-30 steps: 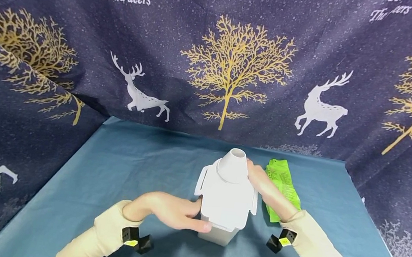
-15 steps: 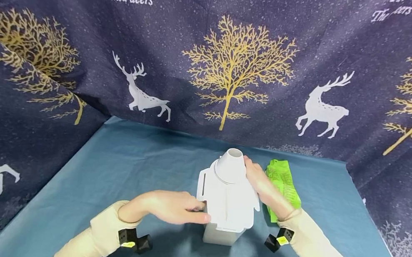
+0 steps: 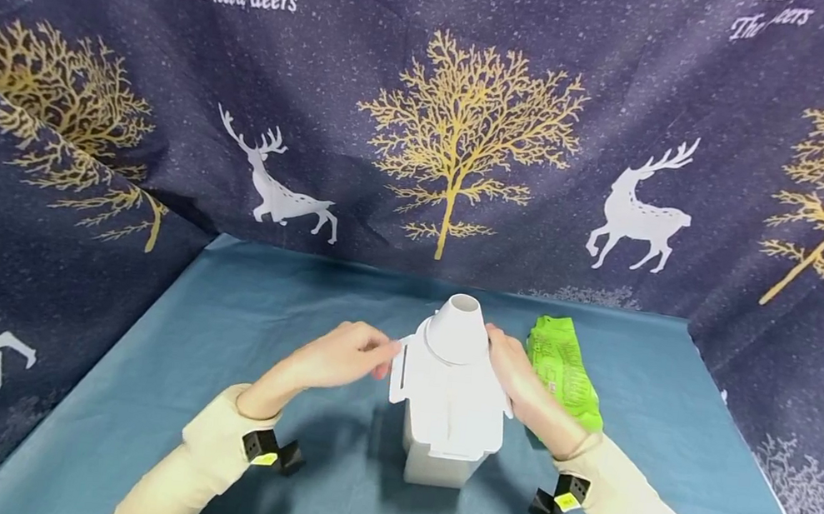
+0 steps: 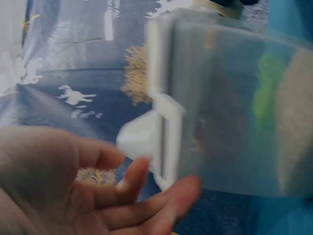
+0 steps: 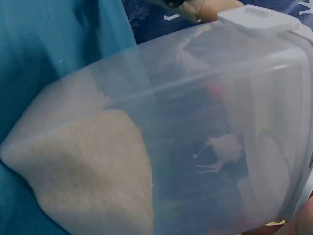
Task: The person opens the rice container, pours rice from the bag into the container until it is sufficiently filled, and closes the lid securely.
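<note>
Container: translucent white plastic container with a funnel lid [image 3: 451, 403], part-filled with pale grain, upright mid-desk [image 3: 222, 338].
Left hand [image 3: 341, 357]: fingers loosely apart, at the lid's left latch.
Right hand [image 3: 520, 377]: fingers against the lid's right side; grip unclear.
Packet: green plastic packet [image 3: 564, 372], just right.

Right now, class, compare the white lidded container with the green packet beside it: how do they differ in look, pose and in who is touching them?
The container stands upright; the green packet lies flat on the blue cloth. The container is white and clear-walled, with a pale grain showing inside in the right wrist view; the packet is bright green and opaque. The left hand and right hand touch the container's lid; no fingers touch the packet. Both rest on the same cloth.
</note>
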Available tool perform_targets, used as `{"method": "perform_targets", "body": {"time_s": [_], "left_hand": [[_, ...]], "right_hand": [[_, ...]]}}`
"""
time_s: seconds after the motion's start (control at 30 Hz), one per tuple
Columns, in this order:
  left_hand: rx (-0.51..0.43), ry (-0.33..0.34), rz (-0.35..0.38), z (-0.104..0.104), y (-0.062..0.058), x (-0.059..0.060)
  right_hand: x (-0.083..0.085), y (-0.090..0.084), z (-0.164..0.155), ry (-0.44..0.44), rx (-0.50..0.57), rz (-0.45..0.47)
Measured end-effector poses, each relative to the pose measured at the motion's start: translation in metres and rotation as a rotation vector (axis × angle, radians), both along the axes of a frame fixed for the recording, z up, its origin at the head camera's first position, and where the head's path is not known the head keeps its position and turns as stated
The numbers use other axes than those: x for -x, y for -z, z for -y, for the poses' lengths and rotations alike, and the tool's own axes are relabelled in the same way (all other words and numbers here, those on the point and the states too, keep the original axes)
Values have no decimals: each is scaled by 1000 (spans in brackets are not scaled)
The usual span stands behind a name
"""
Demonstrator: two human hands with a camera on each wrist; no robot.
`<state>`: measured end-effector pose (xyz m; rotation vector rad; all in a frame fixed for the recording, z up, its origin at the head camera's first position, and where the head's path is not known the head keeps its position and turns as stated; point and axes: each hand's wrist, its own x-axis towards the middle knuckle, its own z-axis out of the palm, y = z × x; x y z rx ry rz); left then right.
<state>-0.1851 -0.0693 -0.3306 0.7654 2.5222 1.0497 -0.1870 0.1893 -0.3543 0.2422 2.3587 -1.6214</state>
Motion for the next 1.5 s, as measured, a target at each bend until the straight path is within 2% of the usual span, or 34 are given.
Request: {"method": "perform_targets", "body": {"time_s": [0.1, 0.27, 0.43, 0.5, 0.67, 0.73, 0.8, 0.93, 1.03, 1.3, 1.5], "left_hand": [[-7, -111, -21, -5, 7, 5], [-7, -201, -39, -16, 20, 8], [-83, -302, -65, -30, 30, 8], [-147, -317, -39, -37, 33, 8], [-301, -359, 140, -57, 38, 7], [-342, -398, 179, -63, 39, 5], [-376, -425, 174, -67, 41, 4], [-427, -453, 90, -72, 44, 1], [-453, -477, 54, -75, 44, 1], [-516, -524, 39, -79, 47, 2], [-517, -528, 45, -80, 48, 2]], "right_hand": [[-1, 0, 2, 23, 25, 19], [-3, 1, 4, 48, 35, 34], [-7, 3, 4, 56, 24, 16], [-9, 4, 4, 59, 20, 3], [-11, 7, 5, 50, 110, 25], [-12, 9, 6, 50, 160, 42], [-12, 9, 6, 65, 211, 56], [-12, 10, 7, 84, 300, 77], [-13, 9, 7, 79, 364, 94], [-15, 8, 9, 72, 502, 109], [-17, 10, 11, 75, 546, 130]]}}
